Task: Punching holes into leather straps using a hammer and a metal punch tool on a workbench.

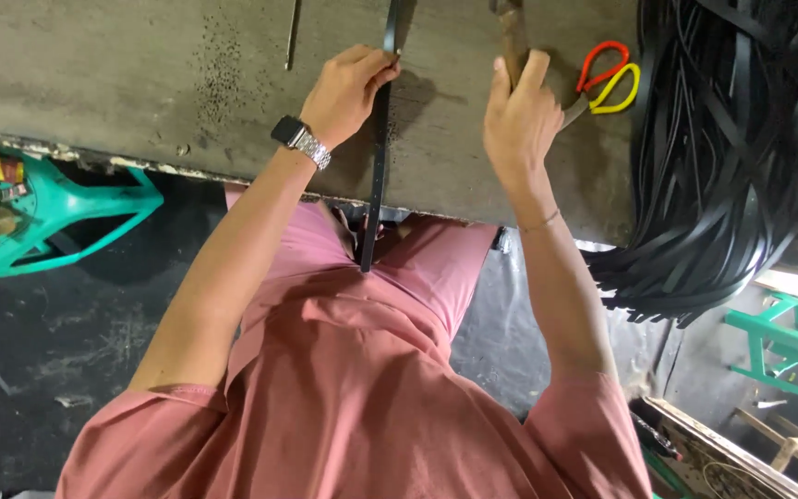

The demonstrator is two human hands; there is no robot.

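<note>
Black narrow strap (pixel 379 176) hanging off workbench (pixel 140 83), left hand (pixel 348 92) pinching it; right hand (pixel 519 120) gripping, perhaps, wooden handle (pixel 513 42)

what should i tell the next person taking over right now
Left hand pinches a black strap flat on the workbench; its end hangs over the edge toward the lap.
Right hand grips a wooden tool handle, head out of view.
Scissors and a pile of black straps lie to the right.
Done or left: cannot tell.
</note>
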